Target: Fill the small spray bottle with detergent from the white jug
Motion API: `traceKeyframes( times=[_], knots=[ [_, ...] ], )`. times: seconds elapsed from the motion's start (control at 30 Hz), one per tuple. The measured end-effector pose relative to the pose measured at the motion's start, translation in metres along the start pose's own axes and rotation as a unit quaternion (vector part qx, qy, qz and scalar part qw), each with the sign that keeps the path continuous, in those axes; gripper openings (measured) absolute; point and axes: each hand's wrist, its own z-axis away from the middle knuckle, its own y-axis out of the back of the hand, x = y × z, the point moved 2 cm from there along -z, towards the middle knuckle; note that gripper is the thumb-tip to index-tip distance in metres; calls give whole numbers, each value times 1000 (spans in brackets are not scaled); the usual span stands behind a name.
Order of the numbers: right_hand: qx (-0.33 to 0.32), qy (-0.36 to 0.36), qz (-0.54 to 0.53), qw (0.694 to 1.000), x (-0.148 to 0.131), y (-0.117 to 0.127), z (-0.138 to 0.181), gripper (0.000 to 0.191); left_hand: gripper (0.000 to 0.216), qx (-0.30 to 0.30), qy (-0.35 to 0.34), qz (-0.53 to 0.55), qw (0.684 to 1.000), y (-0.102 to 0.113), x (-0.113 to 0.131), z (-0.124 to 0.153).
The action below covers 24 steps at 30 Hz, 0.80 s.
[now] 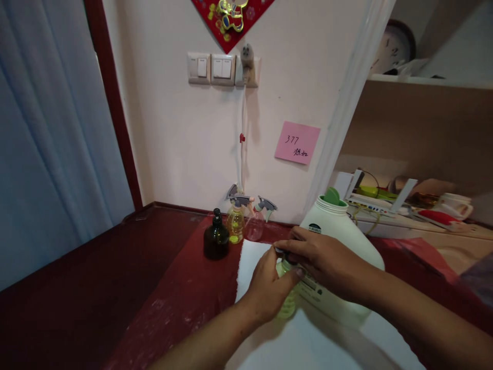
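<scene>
On a white sheet (pixel 250 262) near the middle of the table, a small bottle (pixel 287 303) of translucent yellow-green plastic stands upright, its long axis vertical and its top pointing up. The left hand (pixel 269 288) wraps closed around its body from the left. The right hand (pixel 327 259) closes over its top from the right, fingertips (pixel 287 246) pinching a dark cap; whether the cap is seated cannot be told.

Just behind and touching the right hand stands a big white jug (pixel 346 231), smooth, round-shouldered plastic, upright, with an open green-rimmed neck and a printed label low on its side.

Farther back by the wall, well apart from the hands, stand a squat dark glass pump bottle (pixel 216 239), a clear sprayer (pixel 235 221) of yellow liquid and a second, pinkish sprayer (pixel 256 223), both with grey triggers. They rest on a glossy, wrinkled red cover (pixel 185 293) over the dark red table (pixel 96 288).

A pink note (pixel 297 142) sticks to the cream wall, below pale switches (pixel 211 68).
</scene>
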Motion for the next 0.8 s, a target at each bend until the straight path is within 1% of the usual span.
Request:
traceKeyframes(
  times=[0.1,0.17,0.23,0.3,0.4,0.47,0.57,0.63,0.73,0.8],
  knots=[
    [-1,7,10,1000,-1,0,-1,46,38,37,6,11,999,-2,0,-3],
    [-1,12,14,1000,-1,0,-1,49,35,50,-3,-7,999,-1,-2,-6],
    [0,11,19,1000,-1,1,-1,50,32,49,-20,-18,998,0,-4,-7],
    [-1,10,18,1000,-1,1,-1,49,29,35,-30,-15,999,3,-5,-8],
    [-1,11,11,1000,0,0,0,51,25,-13,-29,-5,999,5,-6,-6],
    [2,7,10,1000,1,0,1,48,25,-40,-24,-12,999,6,-5,-5],
    [1,1,0,1000,1,0,1,42,24,-51,-14,-21,998,6,-3,-3],
    [-2,-4,-6,1000,0,0,0,41,24,-42,-8,-19,999,5,-1,-3],
    [-5,-6,7,1000,-2,2,0,43,31,4,0,-15,1000,3,1,-4],
    [-7,-1,11,1000,-3,3,1,45,32,28,1,-16,999,2,1,-6]
  ],
)
